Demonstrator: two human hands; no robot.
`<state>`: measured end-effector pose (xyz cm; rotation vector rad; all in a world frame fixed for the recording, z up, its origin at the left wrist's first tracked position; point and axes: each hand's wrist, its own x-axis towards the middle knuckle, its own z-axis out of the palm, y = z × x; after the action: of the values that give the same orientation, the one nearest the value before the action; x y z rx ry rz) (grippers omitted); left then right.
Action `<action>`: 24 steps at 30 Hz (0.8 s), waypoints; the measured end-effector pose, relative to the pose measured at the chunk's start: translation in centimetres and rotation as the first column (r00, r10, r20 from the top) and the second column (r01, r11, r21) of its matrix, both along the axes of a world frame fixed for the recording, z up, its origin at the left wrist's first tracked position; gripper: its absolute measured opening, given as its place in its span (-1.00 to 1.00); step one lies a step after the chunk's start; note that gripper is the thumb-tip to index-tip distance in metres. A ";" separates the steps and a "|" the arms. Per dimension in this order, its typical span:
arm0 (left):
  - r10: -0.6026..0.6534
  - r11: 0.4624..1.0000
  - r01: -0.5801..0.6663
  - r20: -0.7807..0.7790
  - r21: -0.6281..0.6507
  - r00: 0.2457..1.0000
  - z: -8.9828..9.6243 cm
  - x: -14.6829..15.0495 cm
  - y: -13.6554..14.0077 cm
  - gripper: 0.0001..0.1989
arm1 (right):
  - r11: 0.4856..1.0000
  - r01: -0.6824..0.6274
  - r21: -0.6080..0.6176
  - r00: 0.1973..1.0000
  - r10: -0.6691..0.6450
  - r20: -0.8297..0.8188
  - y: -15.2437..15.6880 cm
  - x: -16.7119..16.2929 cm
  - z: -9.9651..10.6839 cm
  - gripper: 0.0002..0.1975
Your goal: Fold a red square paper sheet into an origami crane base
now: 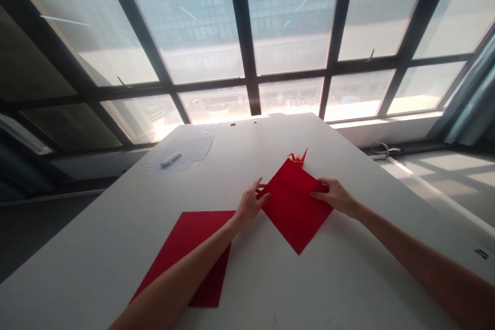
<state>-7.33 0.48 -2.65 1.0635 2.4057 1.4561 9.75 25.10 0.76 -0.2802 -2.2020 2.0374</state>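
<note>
A red square sheet of paper [292,206] lies on the white table [116,237], turned like a diamond. My left hand [249,203] pinches its left corner and my right hand [334,195] pinches its right corner. A second red sheet [181,247] lies flat to the left, partly under my left forearm. Just beyond the held sheet stands a small folded orange paper crane [298,158].
White papers [189,150] with a white marker [170,159] on them lie at the table's far left. Two small round holes [232,124] sit near the far edge. Large windows rise behind the table. A cable [382,150] lies on the sill at right.
</note>
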 end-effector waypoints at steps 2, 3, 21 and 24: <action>-0.106 0.992 0.095 0.132 0.087 0.986 0.6 -0.2 0.0 -0.54 | 0.999 -0.001 -0.054 1.000 0.003 0.023 0.3 0.1 0.0 -0.50; -0.170 0.982 0.150 0.187 0.118 0.967 0.9 -0.2 -0.1 -0.58 | 0.998 0.009 -0.068 0.999 -0.007 0.035 0.5 0.1 -0.2 -0.48; -0.284 0.950 0.196 0.409 0.244 0.867 1.6 -0.9 -1.2 -0.51 | 0.996 -0.082 -0.031 0.997 0.082 0.001 5.6 0.1 -2.3 -0.58; -0.416 0.906 0.281 0.554 0.315 0.721 2.4 -1.2 -1.8 -0.30 | 0.986 -0.141 -0.091 0.990 0.140 -0.008 5.5 0.3 -1.8 -0.61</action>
<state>-8.50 -1.35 -0.23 0.8399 1.5285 1.6132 10.06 30.59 -0.99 -0.1360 -2.1888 2.2143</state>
